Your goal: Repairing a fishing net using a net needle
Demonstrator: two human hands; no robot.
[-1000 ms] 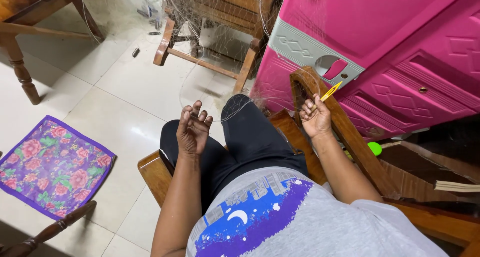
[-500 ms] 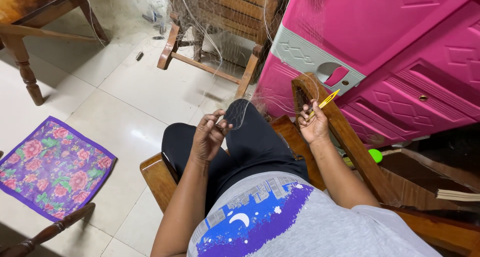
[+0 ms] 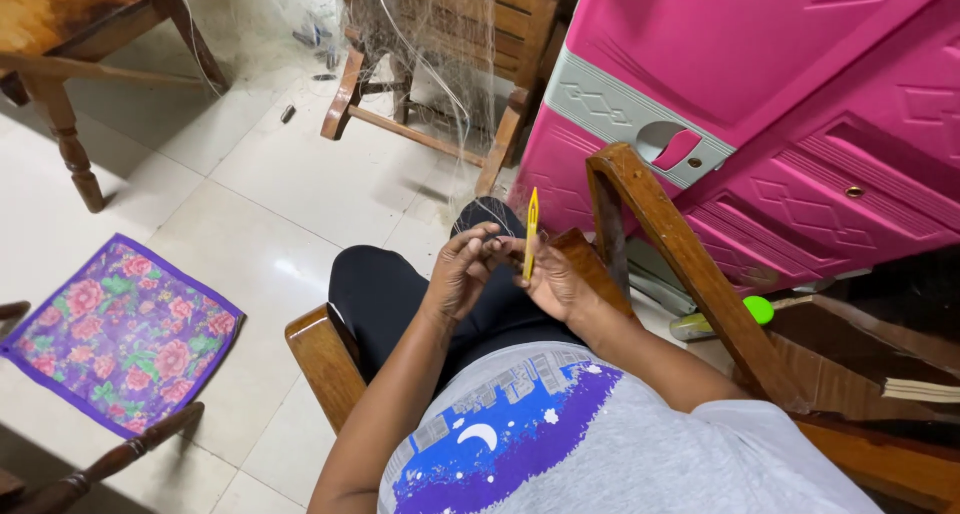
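In the head view the person sits in a wooden chair with dark-trousered legs stretched toward the far side and a grey shirt with a blue and purple print at the near edge. Both hands meet just above the knees, near the middle of the scene. The right hand pinches a slim yellow netting needle between thumb and fingers; the needle stands almost upright, its pointed tip toward the far side. The left hand is curled, its fingertips pressed together just beside the needle's lower part, touching or nearly touching the right hand; whether it grips a strand cannot be told. Fine pale net threads run from the hands up to the far side, where they drape over a second wooden chair.

To the right stands a large pink plastic cabinet with a grey band and a recessed handle. A wooden armrest frame rises between the hands and the cabinet. A small green round object lies on the floor at the cabinet's foot. To the left, a purple cloth with pink flowers lies flat on the pale floor tiles, well apart from the hands. A wooden table occupies the far left corner.
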